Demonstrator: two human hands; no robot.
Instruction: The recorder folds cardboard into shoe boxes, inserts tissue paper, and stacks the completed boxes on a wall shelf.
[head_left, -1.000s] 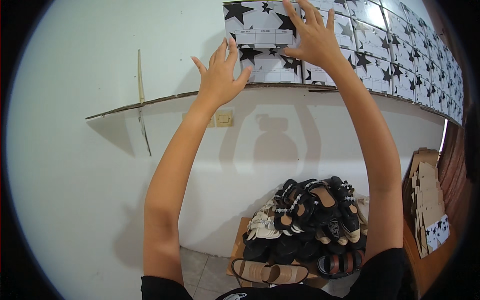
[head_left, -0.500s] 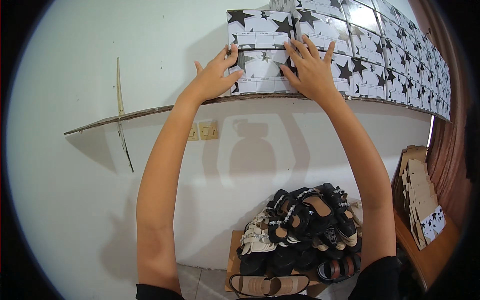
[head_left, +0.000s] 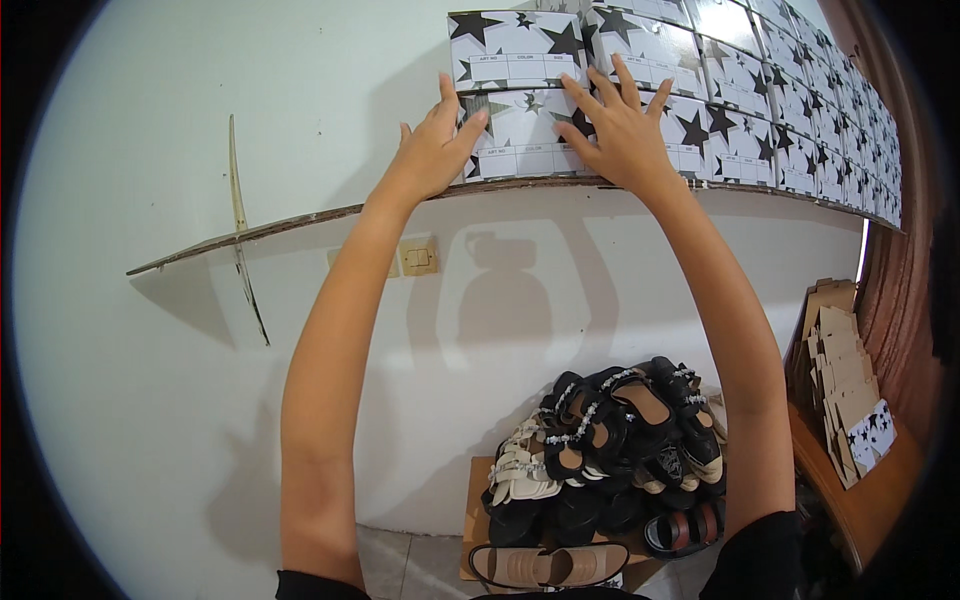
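Two white shoe boxes with black stars stand stacked at the left end of the row on the wall shelf [head_left: 330, 212]: an upper box [head_left: 500, 40] and a lower box [head_left: 528, 130]. At their left edge is my left hand [head_left: 428, 152], its index finger pointing up and its thumb apart over the lower box's front. My right hand [head_left: 625, 125] lies spread across the box fronts where this stack meets its neighbour, thumb on the lower box. Both hands have their fingers apart. My left palm partly hides the lower box's left side.
More star-printed boxes [head_left: 740, 100] fill the shelf to the right. Below, black and cream shoes and sandals [head_left: 620, 430] are heaped on a cardboard box [head_left: 475, 500]. Flattened cartons [head_left: 840, 380] lean on a wooden surface [head_left: 840, 500] at right. Wall switches [head_left: 419, 257] sit under the shelf.
My left hand's index finger has straightened upward from the seam between the boxes. My right hand stays spread on the fronts. The view has shifted slightly.
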